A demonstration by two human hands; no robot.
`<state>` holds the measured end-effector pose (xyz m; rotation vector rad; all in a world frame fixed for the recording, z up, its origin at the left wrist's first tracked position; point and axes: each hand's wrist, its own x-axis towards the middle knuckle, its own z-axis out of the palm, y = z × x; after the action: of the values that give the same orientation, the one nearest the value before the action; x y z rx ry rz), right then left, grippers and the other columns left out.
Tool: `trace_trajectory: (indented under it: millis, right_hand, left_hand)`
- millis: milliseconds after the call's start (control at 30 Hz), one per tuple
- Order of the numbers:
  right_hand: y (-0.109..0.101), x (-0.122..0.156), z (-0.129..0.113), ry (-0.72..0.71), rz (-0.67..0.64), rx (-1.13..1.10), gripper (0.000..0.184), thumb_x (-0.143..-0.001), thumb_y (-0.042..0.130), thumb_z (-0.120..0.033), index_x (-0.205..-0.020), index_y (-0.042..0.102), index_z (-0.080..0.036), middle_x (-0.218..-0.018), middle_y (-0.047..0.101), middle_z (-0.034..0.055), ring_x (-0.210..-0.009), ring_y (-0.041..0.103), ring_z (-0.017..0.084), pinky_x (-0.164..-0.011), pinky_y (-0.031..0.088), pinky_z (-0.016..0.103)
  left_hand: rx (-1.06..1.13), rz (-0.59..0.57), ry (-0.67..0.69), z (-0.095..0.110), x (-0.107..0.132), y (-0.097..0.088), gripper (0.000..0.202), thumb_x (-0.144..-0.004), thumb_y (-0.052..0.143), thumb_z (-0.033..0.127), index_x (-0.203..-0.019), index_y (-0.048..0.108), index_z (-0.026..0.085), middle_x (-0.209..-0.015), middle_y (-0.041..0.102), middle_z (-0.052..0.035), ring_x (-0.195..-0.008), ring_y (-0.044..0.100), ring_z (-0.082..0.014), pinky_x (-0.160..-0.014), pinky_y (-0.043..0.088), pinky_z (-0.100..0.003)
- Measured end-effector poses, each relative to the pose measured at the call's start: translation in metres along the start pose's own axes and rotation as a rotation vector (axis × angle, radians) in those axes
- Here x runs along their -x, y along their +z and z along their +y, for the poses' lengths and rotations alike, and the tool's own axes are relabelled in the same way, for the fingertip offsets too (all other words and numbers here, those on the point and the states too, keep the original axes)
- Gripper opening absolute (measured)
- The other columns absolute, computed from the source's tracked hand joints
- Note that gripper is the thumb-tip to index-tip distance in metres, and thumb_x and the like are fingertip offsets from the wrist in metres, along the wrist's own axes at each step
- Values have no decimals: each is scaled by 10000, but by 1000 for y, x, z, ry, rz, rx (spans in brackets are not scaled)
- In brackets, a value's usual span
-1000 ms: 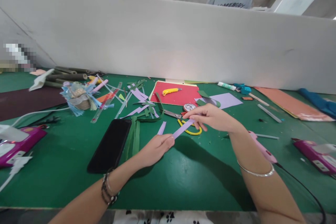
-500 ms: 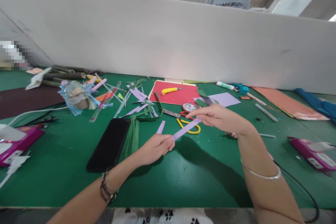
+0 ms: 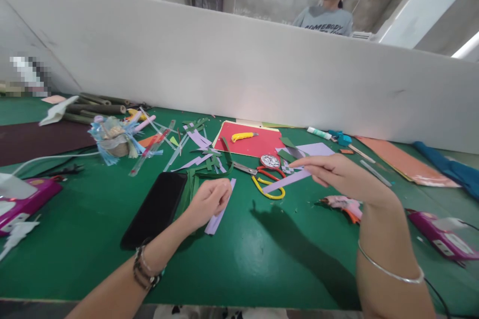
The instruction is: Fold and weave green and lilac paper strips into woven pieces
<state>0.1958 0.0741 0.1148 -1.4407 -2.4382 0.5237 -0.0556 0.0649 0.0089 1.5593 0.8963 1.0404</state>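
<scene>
Left grip (image 3: pixel 209 200) curled fist-like; right grip (image 3: pixel 337 173) raised, fingers (image 3: pixel 310 161) pinched, wrist (image 3: pixel 378 195) bent.

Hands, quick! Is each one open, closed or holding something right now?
Left hand: closed, over purple paper; can't tell if it grips it.
Right hand: closed, holding a purple strip by one end.

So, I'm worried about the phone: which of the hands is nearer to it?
Left. The left hand is just right of the phone; the right hand is farther right.
</scene>
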Motion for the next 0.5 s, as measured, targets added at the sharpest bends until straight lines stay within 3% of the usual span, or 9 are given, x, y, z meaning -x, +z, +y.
trace_trajectory:
  millis: [67, 100, 167, 233, 333, 400, 500]
  right_hand:
    - [3, 1, -12, -61, -104, 1, 348, -850, 320, -273, -1001, 607, -147, -474, 372, -45, -408, 336, 67, -405, 261, 189]
    - [5, 0, -19, -112, -170, -13, 340, -855, 321, -262, -1017, 600, -156, -487, 408, -40, -420, 363, 66, -422, 283, 184]
    - [11, -5, -33, -239, -302, -74, 334, -870, 311, -245, -1070, 571, -180, -523, 470, -33, -461, 425, 65, -471, 329, 175]
    - [19, -13, -44, -329, -381, -106, 327, -879, 306, -225, -1095, 549, -187, -528, 485, -37, -489, 455, 65, -514, 353, 174]
    - [34, -32, -49, -358, -414, -68, 307, -876, 326, -228, -1093, 535, -173, -524, 495, -41, -474, 445, 67, -517, 348, 183]
    - [46, -46, -45, -327, -394, 4, 295, -855, 353, -194, -1074, 547, -157, -530, 503, -33, -480, 446, 75, -516, 339, 191]
    - [67, -62, -32, -249, -444, 91, 289, -823, 377, -157, -1047, 559, -152, -583, 556, -6, -518, 482, 95, -506, 326, 202]
  left_hand:
    - [-97, 163, 90, 1, -2, 0, 297, -806, 311, 328, -561, 395, 182, -455, 430, 38, -439, 416, -83, -493, 387, -210]
    - [-148, 190, 137, 2, -2, 0, 263, -805, 326, 324, -635, 459, 173, -574, 524, 1, -568, 498, -110, -594, 420, -236]
    - [-207, 99, 211, 4, -2, 1, 252, -806, 349, 337, -844, 528, 164, -886, 600, -66, -859, 536, -164, -782, 406, -284]
    - [-179, -122, 235, 5, 0, 4, 327, -826, 314, 370, -938, 536, 157, -1009, 593, -89, -951, 521, -186, -842, 383, -301]
    - [-126, -384, 114, 4, 5, 10, 425, -854, 231, 392, -840, 567, 133, -743, 645, -63, -687, 576, -149, -693, 435, -255]
    - [-155, -445, -46, 1, 6, 14, 408, -857, 234, 363, -797, 564, 130, -538, 597, -8, -504, 537, -109, -558, 426, -205]
    - [-375, -448, -190, -2, 5, 16, 365, -845, 278, 306, -690, 568, 148, -426, 529, 36, -422, 507, -85, -517, 399, -172]
